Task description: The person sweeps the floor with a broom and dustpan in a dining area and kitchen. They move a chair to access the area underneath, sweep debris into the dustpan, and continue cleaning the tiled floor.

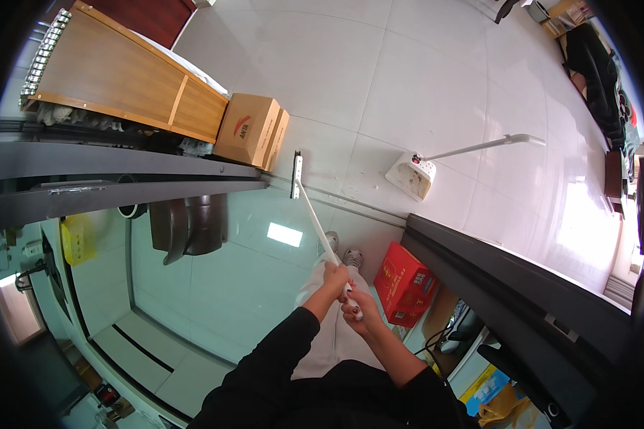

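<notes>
My left hand (335, 279) is closed around the white handle of a broom (315, 221). Lower down, at the handle's end, my right hand (361, 311) grips the same broom. Its narrow head, white with dark bristles, is down by the floor track of a sliding door (349, 202). To the right of that head, a long-handled white dustpan (412, 174) lies on the tiles with its handle pointing right. Dirt marks show inside the dustpan. Small bits of debris (375, 187) are scattered on the floor between broom and dustpan.
Dark door frames (494, 263) flank the opening on both sides. Cardboard boxes (249, 131) stand by a wooden cabinet (134, 80) at upper left. A red box (405, 284) is close to my right leg. A brown leather seat (190, 225) shows beyond the glass at left.
</notes>
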Available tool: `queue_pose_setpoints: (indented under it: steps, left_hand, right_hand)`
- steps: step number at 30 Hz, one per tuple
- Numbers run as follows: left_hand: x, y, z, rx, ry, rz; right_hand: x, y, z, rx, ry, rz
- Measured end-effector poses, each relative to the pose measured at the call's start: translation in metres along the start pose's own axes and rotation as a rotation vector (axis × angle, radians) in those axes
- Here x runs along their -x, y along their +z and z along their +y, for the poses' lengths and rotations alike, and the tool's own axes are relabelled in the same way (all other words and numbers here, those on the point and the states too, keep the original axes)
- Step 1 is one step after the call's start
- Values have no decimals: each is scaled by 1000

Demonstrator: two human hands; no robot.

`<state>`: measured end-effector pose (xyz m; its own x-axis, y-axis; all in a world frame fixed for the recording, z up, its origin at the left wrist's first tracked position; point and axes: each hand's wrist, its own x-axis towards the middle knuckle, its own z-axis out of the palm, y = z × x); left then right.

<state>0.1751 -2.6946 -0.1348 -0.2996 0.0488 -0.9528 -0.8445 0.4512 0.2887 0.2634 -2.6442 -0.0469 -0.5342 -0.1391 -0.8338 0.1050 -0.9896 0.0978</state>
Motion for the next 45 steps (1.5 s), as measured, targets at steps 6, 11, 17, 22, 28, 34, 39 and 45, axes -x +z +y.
queue_pose_setpoints:
  steps: [6, 11, 17, 22, 28, 34, 39, 45]
  left_hand:
    - [-21, 28, -20, 147, -63, -241]
    - [17, 45, -34, 323, -17, -197]
    - [23, 41, -33, 329, -24, -148]
    - [10, 59, -42, 339, -103, -240]
    - [30, 74, -48, 357, -81, -266]
    - [50, 73, -38, 391, -71, -164]
    - [9, 84, -68, 329, -136, -205]
    - [46, 115, -52, 318, -135, -184]
  right_hand:
    - [3, -20, -8, 241, -123, 180]
    - [40, -25, -20, 455, -92, 147]
    - [38, -32, -18, 343, -73, 89]
    - [36, -44, -22, 439, -141, 185]
    - [73, -34, -39, 494, -120, 161]
    - [75, -42, -33, 405, -104, 126]
    - [66, -49, -32, 530, -136, 261]
    - [88, -57, -51, 551, -195, 212]
